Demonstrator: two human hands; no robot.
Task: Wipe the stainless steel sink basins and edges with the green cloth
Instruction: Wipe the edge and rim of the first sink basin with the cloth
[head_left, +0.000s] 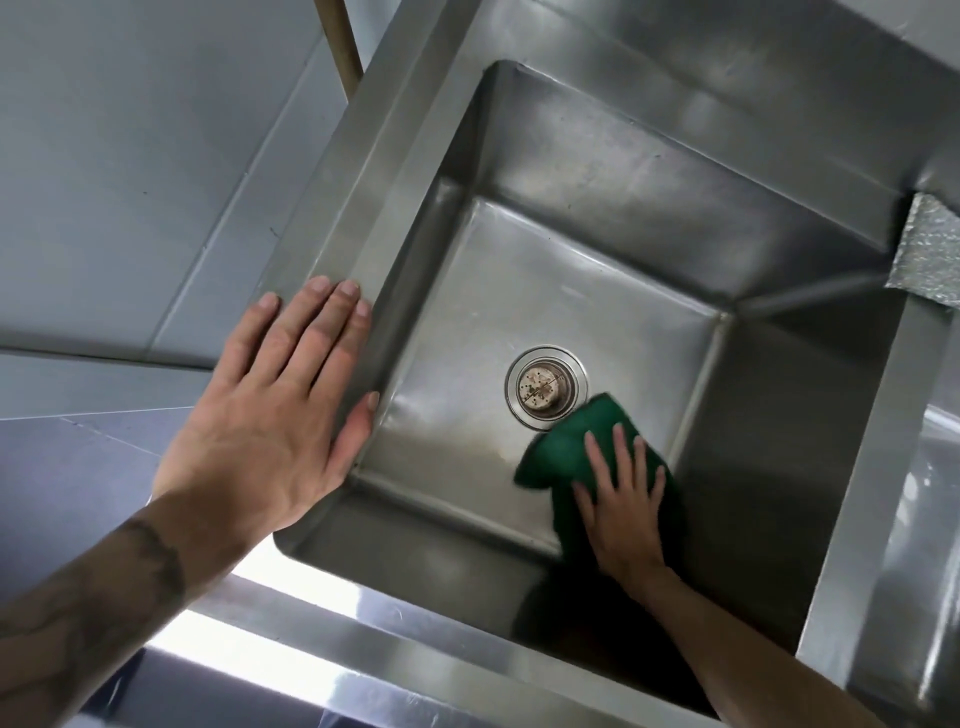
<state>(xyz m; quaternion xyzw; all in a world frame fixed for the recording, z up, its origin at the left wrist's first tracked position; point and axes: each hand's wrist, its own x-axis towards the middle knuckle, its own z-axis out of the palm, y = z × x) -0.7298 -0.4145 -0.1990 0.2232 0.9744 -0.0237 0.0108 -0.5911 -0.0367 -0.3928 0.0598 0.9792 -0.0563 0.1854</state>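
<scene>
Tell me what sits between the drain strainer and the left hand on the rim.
Only bare steel in the head view: basin floor and side wall run from the drain strainer to the left hand; the green cloth lies on the other side.

Cloth (566, 447) (green) on sink floor (519, 291)
</scene>
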